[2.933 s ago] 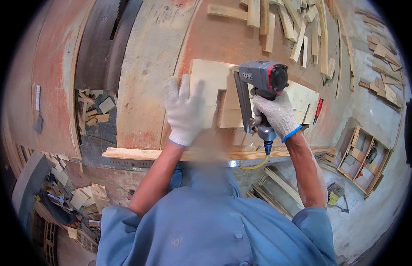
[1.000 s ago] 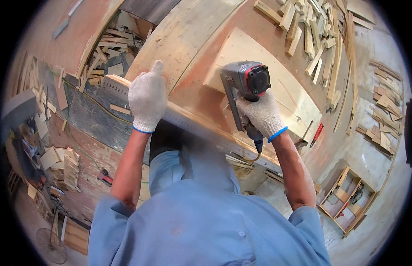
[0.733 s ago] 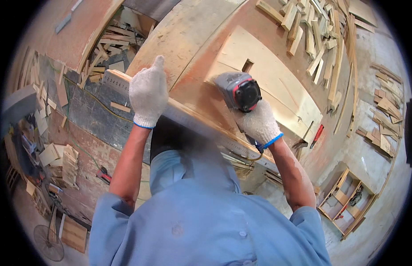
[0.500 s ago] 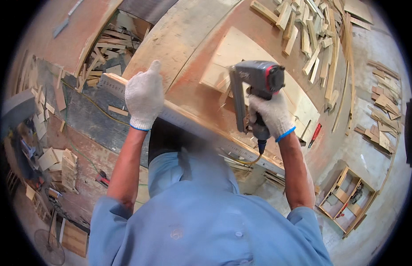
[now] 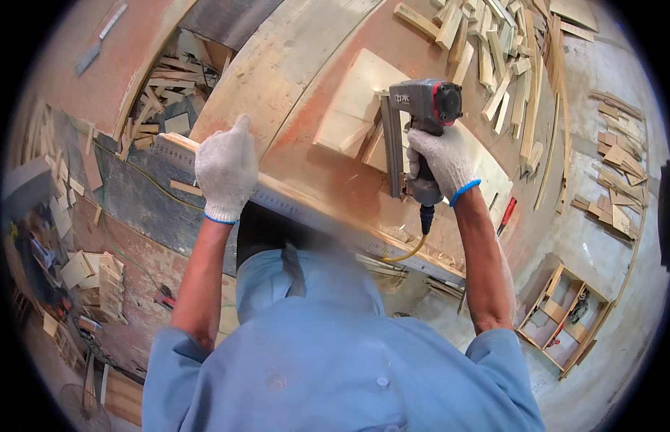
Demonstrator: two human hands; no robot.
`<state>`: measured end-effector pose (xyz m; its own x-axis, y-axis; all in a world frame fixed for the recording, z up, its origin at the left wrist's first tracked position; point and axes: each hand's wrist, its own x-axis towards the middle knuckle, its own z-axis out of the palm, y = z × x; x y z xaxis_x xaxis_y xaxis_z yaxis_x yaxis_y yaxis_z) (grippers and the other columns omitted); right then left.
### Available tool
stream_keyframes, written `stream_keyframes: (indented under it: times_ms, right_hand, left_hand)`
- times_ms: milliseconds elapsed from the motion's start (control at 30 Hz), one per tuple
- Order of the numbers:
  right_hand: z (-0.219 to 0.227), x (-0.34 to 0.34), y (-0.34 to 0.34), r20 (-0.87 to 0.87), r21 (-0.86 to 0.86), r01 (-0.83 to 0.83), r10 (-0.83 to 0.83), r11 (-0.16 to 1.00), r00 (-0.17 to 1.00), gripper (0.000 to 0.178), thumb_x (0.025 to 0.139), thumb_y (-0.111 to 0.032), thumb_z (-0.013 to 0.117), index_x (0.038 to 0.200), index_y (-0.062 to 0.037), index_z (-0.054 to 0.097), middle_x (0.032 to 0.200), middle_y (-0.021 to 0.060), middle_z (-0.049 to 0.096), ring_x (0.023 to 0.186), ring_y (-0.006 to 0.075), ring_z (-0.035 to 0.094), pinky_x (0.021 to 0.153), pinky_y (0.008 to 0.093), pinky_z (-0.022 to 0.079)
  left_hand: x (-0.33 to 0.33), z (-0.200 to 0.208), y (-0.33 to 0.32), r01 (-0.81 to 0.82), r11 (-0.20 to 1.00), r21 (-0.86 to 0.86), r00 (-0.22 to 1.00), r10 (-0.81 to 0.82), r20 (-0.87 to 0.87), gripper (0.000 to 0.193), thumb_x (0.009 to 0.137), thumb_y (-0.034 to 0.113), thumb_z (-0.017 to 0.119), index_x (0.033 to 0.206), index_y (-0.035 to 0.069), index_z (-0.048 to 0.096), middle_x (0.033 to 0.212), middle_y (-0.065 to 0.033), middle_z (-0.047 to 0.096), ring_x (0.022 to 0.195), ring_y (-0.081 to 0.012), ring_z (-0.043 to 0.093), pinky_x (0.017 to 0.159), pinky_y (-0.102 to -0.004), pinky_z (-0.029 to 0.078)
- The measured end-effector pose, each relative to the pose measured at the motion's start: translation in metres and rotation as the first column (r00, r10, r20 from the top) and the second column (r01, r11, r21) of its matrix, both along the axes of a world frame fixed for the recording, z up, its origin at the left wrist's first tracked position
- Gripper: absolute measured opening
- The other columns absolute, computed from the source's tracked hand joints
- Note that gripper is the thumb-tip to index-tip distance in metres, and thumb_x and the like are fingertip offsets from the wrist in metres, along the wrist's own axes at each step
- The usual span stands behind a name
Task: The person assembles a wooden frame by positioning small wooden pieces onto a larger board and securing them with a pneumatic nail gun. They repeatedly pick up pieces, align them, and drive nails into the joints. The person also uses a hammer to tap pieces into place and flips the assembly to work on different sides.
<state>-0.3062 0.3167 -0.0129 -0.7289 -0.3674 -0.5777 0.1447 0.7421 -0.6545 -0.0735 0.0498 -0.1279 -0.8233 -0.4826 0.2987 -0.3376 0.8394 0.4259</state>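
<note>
My right hand [image 5: 444,162], in a white knit glove with a blue cuff, is wrapped round the handle of a dark grey and red nail gun [image 5: 416,97]. A yellow air hose [image 5: 407,257] runs from the base of its handle. Behind the gun lies a pale plywood panel [image 5: 360,79] on the workbench [image 5: 313,169], with a wood strip [image 5: 356,135] by it; the gun partly hides them. My left hand [image 5: 225,171], gloved alike, is over the bench's front edge, one digit pointing forward and the other fingers curled. What those fingers hold, if anything, is hidden.
A ruler scale [image 5: 277,201] runs along the bench's front edge. A red-handled tool [image 5: 506,214] lies right of the panel. Offcuts [image 5: 493,68] are heaped at the far right; more wood scraps [image 5: 169,86] fill a gap at left. A divided wooden tray [image 5: 565,320] stands at lower right.
The nail gun has risen slightly and moved a little right relative to the panel. My left hand has shifted slightly toward me. The whole view has also moved a little.
</note>
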Motion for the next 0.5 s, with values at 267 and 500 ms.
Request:
stream_keyframes:
  times_ms: [267,500]
  right_hand:
    - [0.005,0.030,-0.002,0.001,0.008,-0.037,0.037,0.999,0.999,0.015,0.090,-0.011,0.070,0.100,-0.0005,0.065,0.067,0.0034,0.063,0.053,0.0123,0.061,0.051,0.0300,0.051]
    - [0.021,0.062,-0.001,-0.027,0.130,-0.079,0.083,0.988,0.996,0.022,0.091,-0.014,0.072,0.106,0.0001,0.067,0.077,0.0039,0.067,0.063,0.0113,0.064,0.058,0.0321,0.054]
  left_hand:
    - [-0.004,-0.002,-0.001,0.019,1.000,-0.008,0.999,-0.020,-0.046,0.026,0.097,0.012,0.071,0.123,0.011,0.074,0.082,-0.0072,0.068,0.078,-0.0268,0.069,0.078,-0.0408,0.053]
    - [-0.003,-0.004,0.001,0.016,0.999,-0.049,0.997,-0.020,-0.079,0.026,0.097,0.011,0.071,0.122,0.011,0.075,0.080,-0.0066,0.067,0.076,-0.0273,0.067,0.077,-0.0413,0.053]
